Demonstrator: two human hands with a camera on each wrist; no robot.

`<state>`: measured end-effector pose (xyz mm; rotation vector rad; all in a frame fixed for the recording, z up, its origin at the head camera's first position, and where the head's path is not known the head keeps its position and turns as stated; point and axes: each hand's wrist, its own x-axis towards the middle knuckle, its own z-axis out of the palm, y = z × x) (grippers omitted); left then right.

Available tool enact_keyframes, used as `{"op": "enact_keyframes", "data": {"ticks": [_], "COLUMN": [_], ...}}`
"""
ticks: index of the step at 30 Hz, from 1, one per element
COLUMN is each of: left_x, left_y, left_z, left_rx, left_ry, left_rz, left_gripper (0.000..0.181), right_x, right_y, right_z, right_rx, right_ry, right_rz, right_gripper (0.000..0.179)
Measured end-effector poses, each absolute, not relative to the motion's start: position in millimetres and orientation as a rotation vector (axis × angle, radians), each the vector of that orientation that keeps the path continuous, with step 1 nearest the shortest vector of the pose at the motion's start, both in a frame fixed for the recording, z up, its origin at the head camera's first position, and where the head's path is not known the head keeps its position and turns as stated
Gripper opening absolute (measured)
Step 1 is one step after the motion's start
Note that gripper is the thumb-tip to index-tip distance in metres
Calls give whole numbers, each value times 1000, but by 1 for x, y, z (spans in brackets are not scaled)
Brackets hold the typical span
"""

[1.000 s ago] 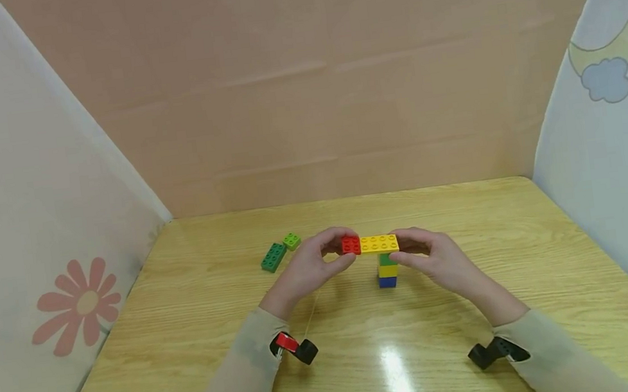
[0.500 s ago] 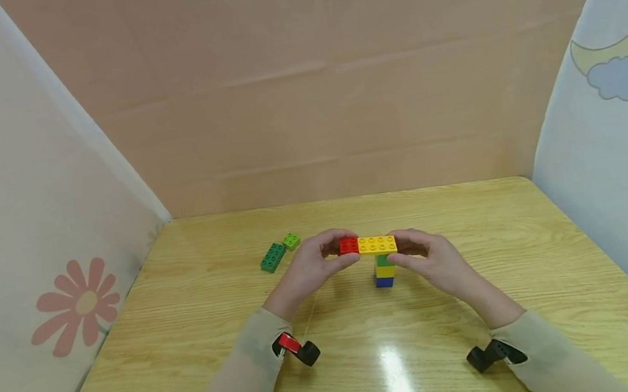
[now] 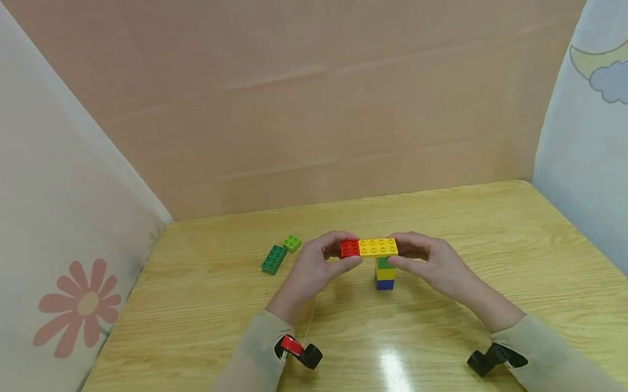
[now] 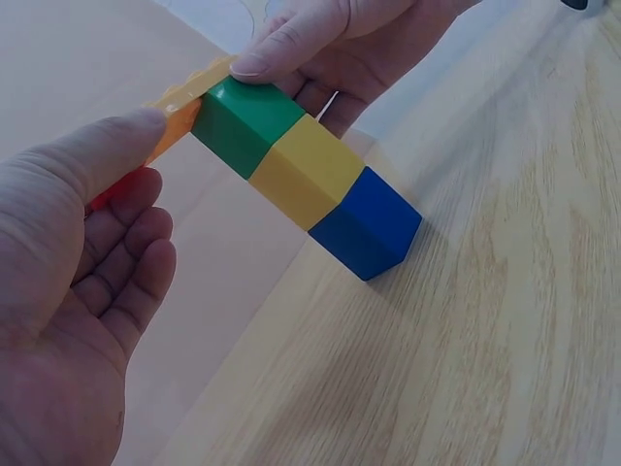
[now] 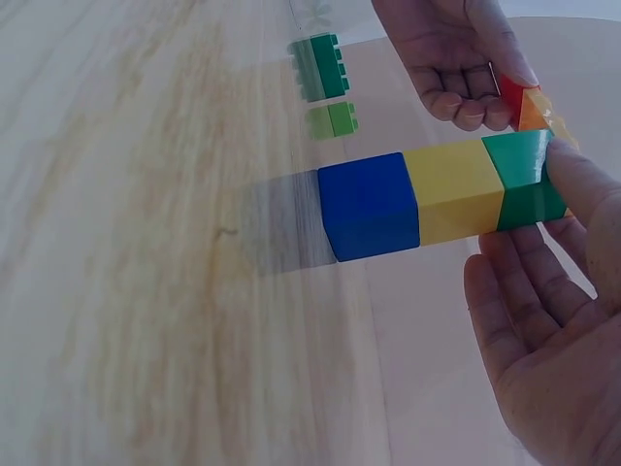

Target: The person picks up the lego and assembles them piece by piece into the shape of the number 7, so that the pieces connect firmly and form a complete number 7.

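Note:
A stack of toy bricks stands upright on the table: a blue brick (image 3: 385,284) at the bottom, a yellow one (image 4: 309,170) above it, then a green brick (image 4: 247,124). A long yellow studded brick (image 3: 378,247) lies across the top and juts out leftward. At its left end is a red brick (image 3: 350,248), which my left hand (image 3: 318,261) pinches between thumb and fingers. My right hand (image 3: 434,261) grips the stack's top from the right, its thumb at the join of the green and long yellow bricks. Its fingertips are partly hidden behind the stack.
A dark green brick (image 3: 274,260) and a small lime green brick (image 3: 292,244) lie on the wooden table (image 3: 191,339), beyond my left hand. A tan backdrop (image 3: 302,94) rises behind the table, with patterned white cloth at both sides.
The stack has shifted very slightly left with both hands. Both hands keep their hold, and the two loose green bricks stay in place.

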<state>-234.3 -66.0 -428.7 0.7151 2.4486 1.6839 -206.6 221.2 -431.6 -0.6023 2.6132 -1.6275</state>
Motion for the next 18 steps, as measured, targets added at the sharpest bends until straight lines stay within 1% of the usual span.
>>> {"op": "enact_keyframes", "data": {"ticks": [18], "left_x": [-234], "left_y": [-63], "left_z": [-429], "left_rx": [724], "left_ry": [2439], "left_rz": [1699], "left_gripper": [35], "right_x": [-205], "right_y": [220], "right_z": [-432], "right_rx": [-575], "right_ry": [2609], "right_rz": [-1647], "right_gripper": [42]}}
